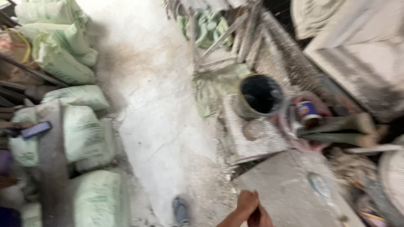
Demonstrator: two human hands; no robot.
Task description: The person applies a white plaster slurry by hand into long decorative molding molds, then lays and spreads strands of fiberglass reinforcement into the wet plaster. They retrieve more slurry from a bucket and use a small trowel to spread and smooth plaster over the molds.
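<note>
The picture is blurred by motion. At the bottom edge two skin-coloured shapes meet: what looks like my left hand [247, 201], fingers curled, and my right hand [261, 218] just below it. A dark gap lies between them; whether they hold anything cannot be made out. They hover over the near corner of a grey concrete slab [294, 185]. My sandalled foot [181, 210] stands on the dusty floor to their left.
A black bucket [261, 94] sits on a block ahead, with a small blue-and-white can [307, 112] beside it. Pale green sacks [80, 134] are stacked along the left. Wooden poles [248, 33] and boards lie at the back and right.
</note>
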